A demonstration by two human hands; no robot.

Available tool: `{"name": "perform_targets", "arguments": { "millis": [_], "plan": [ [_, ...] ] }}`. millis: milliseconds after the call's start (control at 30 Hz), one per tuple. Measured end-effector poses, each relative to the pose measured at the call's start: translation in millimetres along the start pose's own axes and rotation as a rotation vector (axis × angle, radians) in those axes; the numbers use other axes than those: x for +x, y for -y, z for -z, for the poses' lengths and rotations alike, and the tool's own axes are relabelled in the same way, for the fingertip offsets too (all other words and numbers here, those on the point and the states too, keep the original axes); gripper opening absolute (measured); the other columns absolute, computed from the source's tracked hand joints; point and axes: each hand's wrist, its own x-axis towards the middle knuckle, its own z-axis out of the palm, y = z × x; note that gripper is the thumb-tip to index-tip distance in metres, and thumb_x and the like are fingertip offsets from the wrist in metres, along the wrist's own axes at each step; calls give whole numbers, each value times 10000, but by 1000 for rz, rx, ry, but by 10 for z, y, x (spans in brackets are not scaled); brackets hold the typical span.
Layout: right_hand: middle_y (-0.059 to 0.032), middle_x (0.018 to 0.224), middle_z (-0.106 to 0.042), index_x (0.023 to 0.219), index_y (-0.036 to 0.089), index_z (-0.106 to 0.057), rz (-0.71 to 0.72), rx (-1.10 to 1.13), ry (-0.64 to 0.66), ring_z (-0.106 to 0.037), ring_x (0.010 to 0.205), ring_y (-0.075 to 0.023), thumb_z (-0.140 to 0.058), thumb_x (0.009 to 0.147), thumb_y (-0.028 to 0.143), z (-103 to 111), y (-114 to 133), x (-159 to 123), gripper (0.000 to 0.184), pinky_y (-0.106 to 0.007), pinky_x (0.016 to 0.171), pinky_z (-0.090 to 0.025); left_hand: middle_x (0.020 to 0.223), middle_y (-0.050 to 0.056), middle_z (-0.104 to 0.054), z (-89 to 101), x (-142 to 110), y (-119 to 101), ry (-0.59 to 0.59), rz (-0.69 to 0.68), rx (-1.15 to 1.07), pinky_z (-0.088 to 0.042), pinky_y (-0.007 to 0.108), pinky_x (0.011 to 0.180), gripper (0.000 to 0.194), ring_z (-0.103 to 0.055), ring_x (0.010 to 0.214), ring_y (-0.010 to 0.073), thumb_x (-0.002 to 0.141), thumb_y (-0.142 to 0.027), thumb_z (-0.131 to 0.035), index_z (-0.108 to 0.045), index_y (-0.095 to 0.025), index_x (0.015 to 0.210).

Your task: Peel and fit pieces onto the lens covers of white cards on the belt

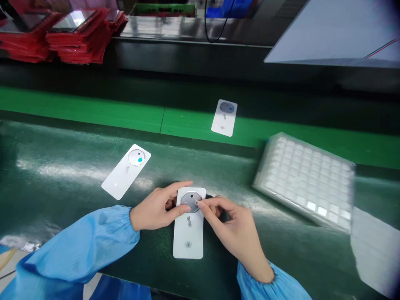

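A white phone back cover (188,231) with a grey octagonal camera ring lies on the dark green bench straight in front of me. My left hand (156,208) grips its upper left edge, thumb and fingers closed on it. My right hand (233,231) pinches something tiny at the camera ring; I cannot make out what it is. A second white cover (125,173) with a blue dot on its ring lies to the upper left. A third cover (224,118) rests farther off on the bright green belt.
A clear plastic tray (304,181) with several small cells sits at the right. Stacks of red trays (75,37) stand at the far left. A grey panel (337,33) fills the upper right. A black cable (215,25) hangs at the back.
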Motion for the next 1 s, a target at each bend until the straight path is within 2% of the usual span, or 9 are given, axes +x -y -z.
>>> {"name": "perform_targets", "arguments": {
  "millis": [300,500,733,800,867,933,1000],
  "plan": [
    [26,568,-532,746,205,-754,-19,-37,-39,-471,536,-125,-693,911,372,-52,-11,-24,242,-253,520,-395,739,-33,-598,-3,-12,13,-11,-1,-13,-393,222,515,531,-526,588,112,949,-313,-662,-525,-192,1448],
    [18,559,-545,725,201,-746,-67,-18,-31,-473,519,-129,-698,904,423,-53,20,-27,289,-257,498,-391,667,-55,-509,-18,-22,11,-33,-22,-7,-334,220,485,493,-421,533,95,955,-333,-666,-561,-194,1416],
    [23,547,-489,688,194,-700,-83,-7,-36,-448,509,-122,-712,899,459,-57,5,-35,339,-259,490,-391,671,-44,-522,-12,-28,24,-31,-12,-35,-354,221,491,484,-441,541,99,955,-340,-668,-570,-200,1407],
    [4,608,-564,742,192,-688,-112,62,-49,-512,543,-131,-740,882,473,-61,-9,-14,318,-251,498,-434,737,-13,-606,-18,-24,22,-37,-4,-87,-423,229,531,484,-536,594,120,952,-341,-674,-565,-203,1403],
    [-44,742,-683,865,192,-686,-166,214,-17,-632,637,-166,-759,873,490,-62,-21,11,306,-256,538,-517,913,51,-708,-26,-21,16,-56,10,-171,-515,261,629,483,-662,745,171,954,-347,-676,-551,-203,1398],
    [-85,866,-749,1028,194,-678,-206,377,42,-713,738,-203,-759,878,498,-61,-31,27,349,-285,603,-591,1044,90,-742,-27,-20,12,-83,25,-231,-550,286,703,477,-711,864,208,960,-347,-673,-531,-205,1393],
    [-90,893,-769,1158,200,-649,-204,462,58,-735,746,-210,-764,879,496,-67,-35,28,423,-310,637,-623,1046,90,-754,-19,-20,10,-100,34,-242,-542,278,702,457,-717,870,206,969,-341,-668,-524,-210,1382]
  ]
}}
